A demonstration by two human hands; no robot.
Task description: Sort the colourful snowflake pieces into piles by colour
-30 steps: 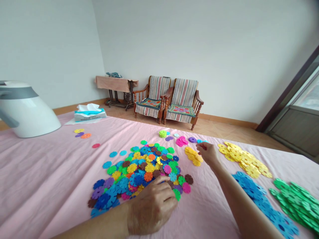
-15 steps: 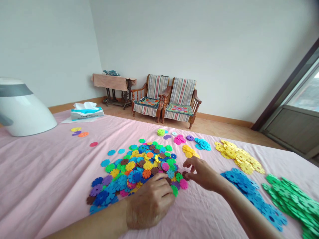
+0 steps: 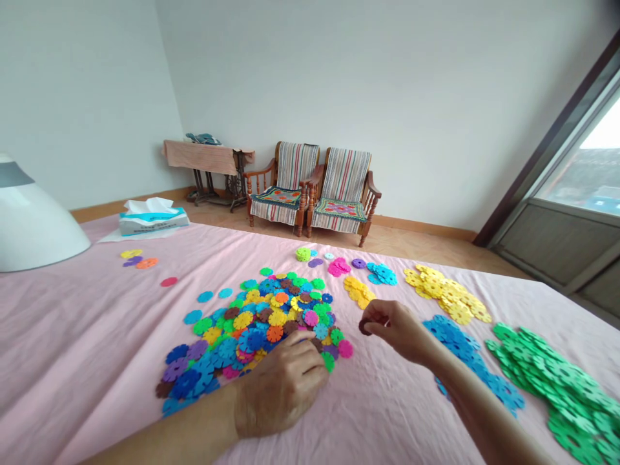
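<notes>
A heap of small notched plastic discs in mixed colours [image 3: 252, 323] is spread on the pink cloth. My left hand [image 3: 285, 381] rests palm down at the heap's near right edge, its fingers curled in; whatever lies under them is hidden. To the right of the heap, just above the cloth, my right hand [image 3: 394, 329] pinches a brown notched disc [image 3: 366, 327] between thumb and fingers. A pink disc [image 3: 345, 349] lies between the two hands. Beyond my right fingers is a small group of orange-yellow discs [image 3: 359, 292].
Sorted piles of larger yellow [image 3: 448, 292], blue [image 3: 465, 355] and green [image 3: 557, 381] discs lie on the right. Small pink [image 3: 339, 267] and light-blue [image 3: 382, 274] groups sit farther back. A tissue box [image 3: 154, 219] and a white jug [image 3: 36, 223] stand at left.
My right hand has lifted the brown disc away from the heap's right edge. My left hand stays at the heap. The view has turned slightly right.
</notes>
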